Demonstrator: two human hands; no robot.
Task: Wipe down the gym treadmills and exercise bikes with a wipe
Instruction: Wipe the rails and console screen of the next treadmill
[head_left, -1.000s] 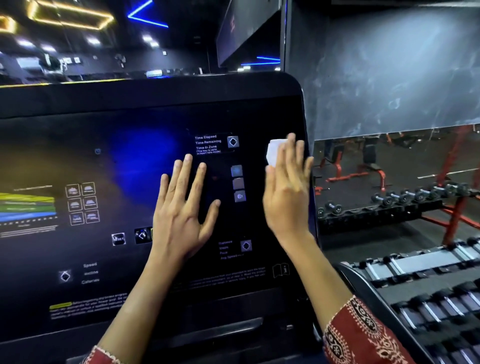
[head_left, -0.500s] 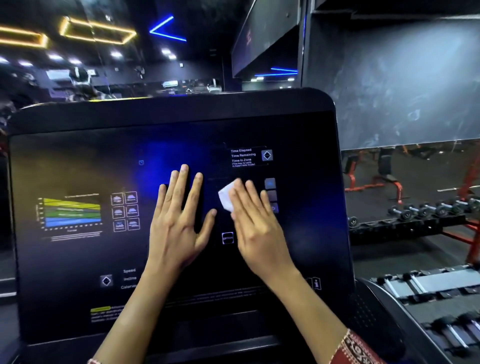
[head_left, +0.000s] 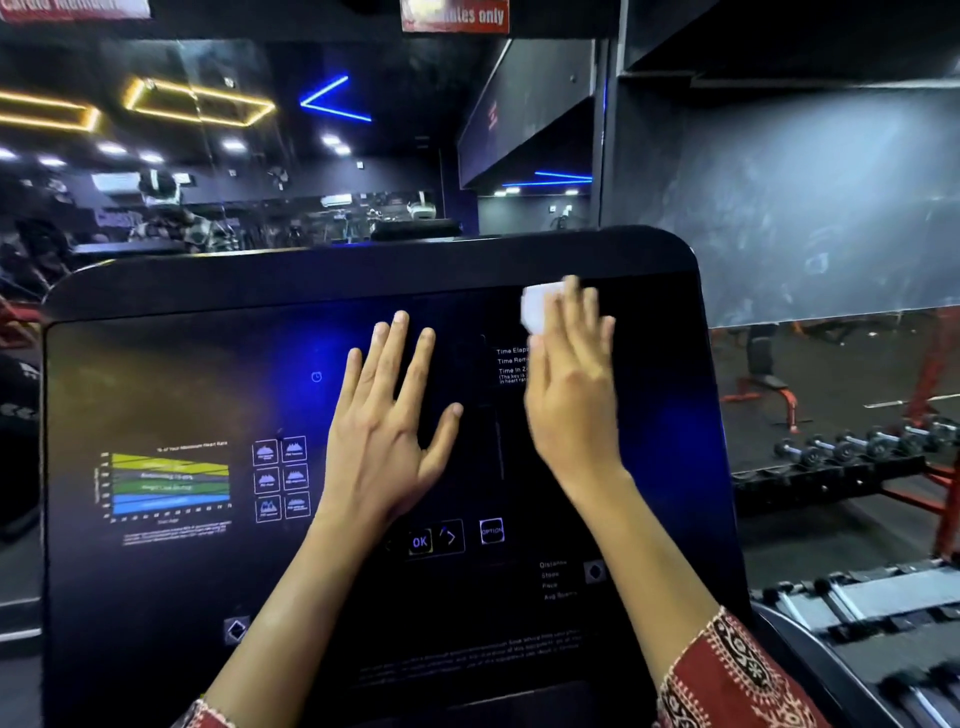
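Note:
A large black treadmill console (head_left: 156, 364) fills the view, its glossy panel printed with a heart-rate chart, icons and buttons. My left hand (head_left: 387, 423) lies flat on the middle of the panel with fingers spread and straight. My right hand (head_left: 571, 395) presses a small white wipe (head_left: 535, 309) against the panel's upper right part, near its top edge. Its fingers are straight over the wipe, which sticks out past the fingertips on the left.
To the right, a dumbbell rack (head_left: 852, 452) with red frame stands by a mirrored wall. Another rack of dumbbells (head_left: 872, 613) sits close at the lower right. A mirror behind the console reflects ceiling lights and gym machines.
My right hand has slid the wipe from the panel's middle up toward its upper right part. My left hand stays flat on the panel. The view has tilted upward.

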